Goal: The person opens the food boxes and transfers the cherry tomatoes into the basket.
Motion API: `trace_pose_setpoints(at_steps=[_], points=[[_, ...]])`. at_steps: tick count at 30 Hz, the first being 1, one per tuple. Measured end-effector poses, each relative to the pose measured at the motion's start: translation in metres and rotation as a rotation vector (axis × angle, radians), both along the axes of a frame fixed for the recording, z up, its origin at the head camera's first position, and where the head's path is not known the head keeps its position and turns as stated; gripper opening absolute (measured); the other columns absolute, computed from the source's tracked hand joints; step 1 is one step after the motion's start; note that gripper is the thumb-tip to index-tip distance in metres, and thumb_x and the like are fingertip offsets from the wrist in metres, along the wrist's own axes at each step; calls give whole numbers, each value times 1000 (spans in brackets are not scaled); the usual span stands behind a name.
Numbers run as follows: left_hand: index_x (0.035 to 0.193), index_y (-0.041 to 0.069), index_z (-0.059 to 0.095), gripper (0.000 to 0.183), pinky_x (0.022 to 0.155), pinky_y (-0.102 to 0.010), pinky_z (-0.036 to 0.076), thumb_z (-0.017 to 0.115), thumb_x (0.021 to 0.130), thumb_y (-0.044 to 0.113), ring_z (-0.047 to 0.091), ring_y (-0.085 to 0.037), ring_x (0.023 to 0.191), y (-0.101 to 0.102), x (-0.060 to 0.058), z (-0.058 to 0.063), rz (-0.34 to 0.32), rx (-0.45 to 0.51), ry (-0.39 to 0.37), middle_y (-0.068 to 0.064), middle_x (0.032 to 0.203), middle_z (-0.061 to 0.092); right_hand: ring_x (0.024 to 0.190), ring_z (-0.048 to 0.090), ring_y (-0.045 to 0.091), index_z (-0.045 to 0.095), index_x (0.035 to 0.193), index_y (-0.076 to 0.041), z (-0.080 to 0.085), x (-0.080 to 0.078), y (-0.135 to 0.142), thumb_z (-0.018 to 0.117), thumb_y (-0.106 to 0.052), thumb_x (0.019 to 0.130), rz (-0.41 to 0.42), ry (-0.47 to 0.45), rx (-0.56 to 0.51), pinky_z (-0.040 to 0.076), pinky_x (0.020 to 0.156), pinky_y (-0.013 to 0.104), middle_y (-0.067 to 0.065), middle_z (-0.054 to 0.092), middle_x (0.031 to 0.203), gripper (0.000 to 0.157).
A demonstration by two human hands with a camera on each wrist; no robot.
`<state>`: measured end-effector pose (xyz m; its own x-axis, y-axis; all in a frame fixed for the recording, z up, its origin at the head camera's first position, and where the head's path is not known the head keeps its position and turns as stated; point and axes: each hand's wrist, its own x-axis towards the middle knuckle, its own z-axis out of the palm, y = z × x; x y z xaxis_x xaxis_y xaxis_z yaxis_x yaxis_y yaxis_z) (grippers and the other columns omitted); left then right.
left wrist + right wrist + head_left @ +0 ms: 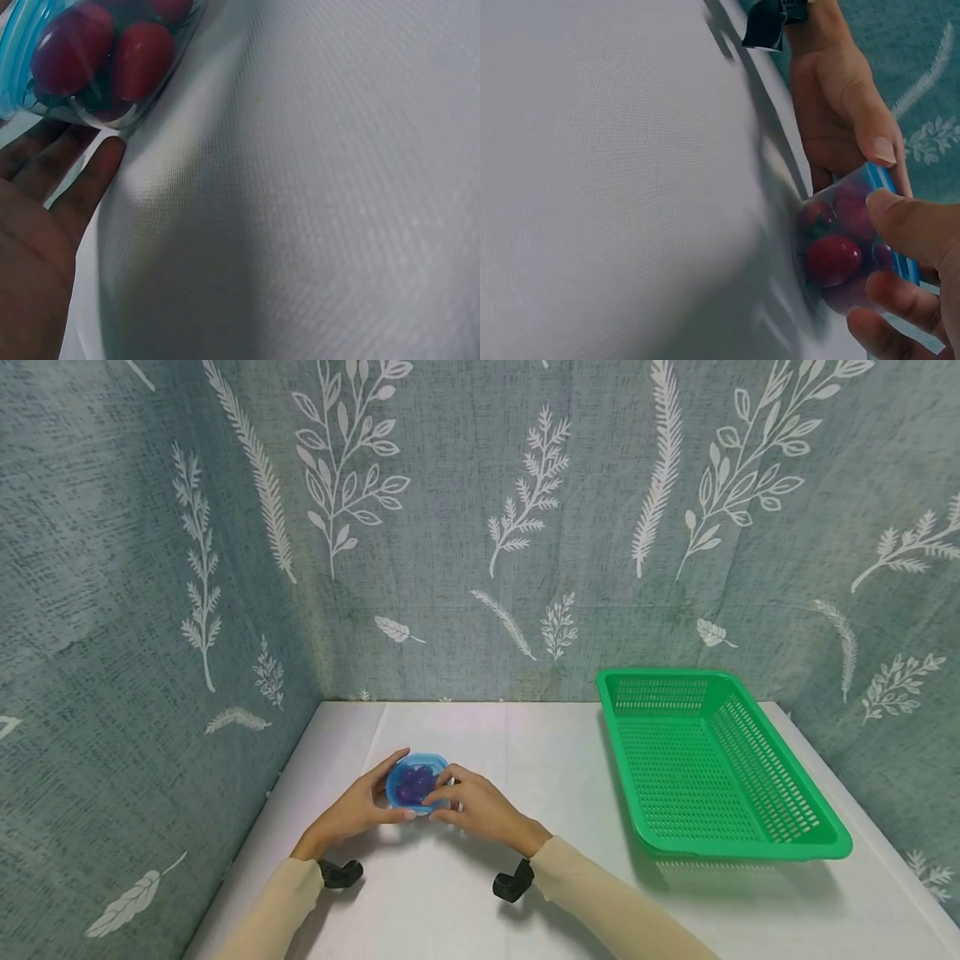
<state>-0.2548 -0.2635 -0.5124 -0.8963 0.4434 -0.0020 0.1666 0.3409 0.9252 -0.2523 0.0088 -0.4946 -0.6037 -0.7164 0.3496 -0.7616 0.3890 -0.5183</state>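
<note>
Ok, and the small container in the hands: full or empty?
Full, or nearly: in the right wrist view, several red fruits show through the container, reaching close to its blue rim.

In the head view, you have the tub (429, 758) left of centre in the lower half, between your left hand (358, 807) and right hand (483, 810), fruit (832, 260) inside it; the basket (667, 768) sits lower right on the table (555, 777), the cloth wall (450, 527) behind.

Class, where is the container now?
In the head view, the container is left of centre, between left hand and right hand, left of the green basket.
</note>
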Motion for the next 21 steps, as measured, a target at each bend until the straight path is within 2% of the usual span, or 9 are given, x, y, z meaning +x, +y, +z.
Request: trace_pose_setpoints(at_steps=[4,8,13,16,21], points=[[166,27,20,104,99,-32,52,86,86,23,51,-37,134,0,-1,-1,-4,-2,-13,-19,162,30,83,57,-1,79,117,-15,-2,0,-3,75,-21,95,-1,49,13,48,75,13,-1,59,116,24],[166,30,19,105,97,-36,52,87,86,23,53,-36,131,0,-4,-3,-9,-17,-18,-18,164,25,90,59,4,79,115,-16,-4,-1,-4,74,-21,95,-13,121,21,49,79,14,-2,60,114,21],[167,29,14,108,100,-43,50,86,87,25,49,-37,135,0,-8,-4,-37,-37,-23,-15,167,21,93,64,6,80,112,-17,-7,-1,-4,73,-23,94,-37,200,35,50,82,13,-3,61,113,20],[167,25,10,108,102,-43,50,84,89,22,45,-40,138,-2,-8,-4,-68,-4,-55,-17,166,20,92,65,5,80,112,-17,-8,-1,-5,74,-23,94,-43,242,32,50,81,11,-4,62,111,20],[167,24,8,108,104,-42,48,82,90,16,38,-42,143,-5,-8,-4,-109,58,-95,-17,166,19,91,66,4,80,111,-18,-8,-1,-5,75,-24,93,-50,302,51,50,80,10,-5,63,110,19]])
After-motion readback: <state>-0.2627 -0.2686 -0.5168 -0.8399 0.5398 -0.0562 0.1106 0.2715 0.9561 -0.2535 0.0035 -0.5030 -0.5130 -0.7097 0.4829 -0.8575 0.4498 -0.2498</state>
